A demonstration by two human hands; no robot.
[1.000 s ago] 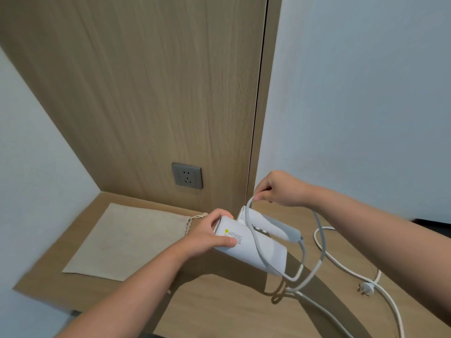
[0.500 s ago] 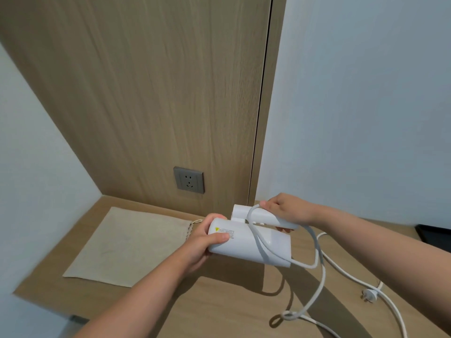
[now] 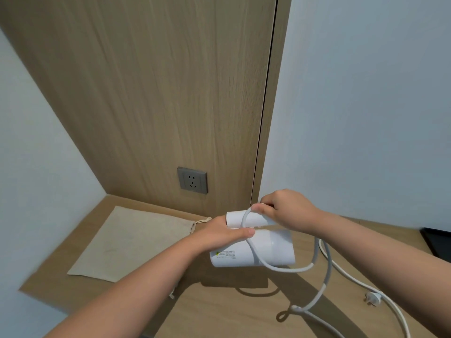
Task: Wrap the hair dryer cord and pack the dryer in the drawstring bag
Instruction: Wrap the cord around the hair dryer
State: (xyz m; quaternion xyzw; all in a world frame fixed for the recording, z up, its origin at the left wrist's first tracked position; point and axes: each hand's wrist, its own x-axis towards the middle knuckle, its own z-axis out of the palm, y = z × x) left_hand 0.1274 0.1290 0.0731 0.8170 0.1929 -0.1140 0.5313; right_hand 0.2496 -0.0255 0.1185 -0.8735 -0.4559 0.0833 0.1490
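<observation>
Dryer [image 3: 253,250]: white, smooth plastic, cylindrical barrel with a small printed label too fine to read; folded handle lying along the top, its far end hidden under the right hand. Held above the worktop [image 3: 219,311], near the wall corner.

Left hand [image 3: 219,234]: grip closed on the dryer's left end, thumb laid across the seam between barrel and handle; fingers behind the body, out of sight.

Right hand [image 3: 285,211]: grip pinched shut on the cord [image 3: 317,254] where it loops over the handle; fingertips partly hidden by the hand itself.

Cord: white, round, rubbery; one loop over the barrel, the rest sagging to the worktop, a small kink at the lower bend, the tail cut off at the bottom edge. Plug [image 3: 373,298]: white, flat on the worktop at right, prongs hard to make out.

Bag [image 3: 131,242]: beige woven cloth, flat, rectangular, gathered mouth with drawstring facing the dryer; near corner covered by the left forearm.

Socket [image 3: 192,180]: grey square plate on the wood-grain wall panel.

Dark object [image 3: 436,242]: black, flat-edged, cut off at the right edge; unidentifiable.
</observation>
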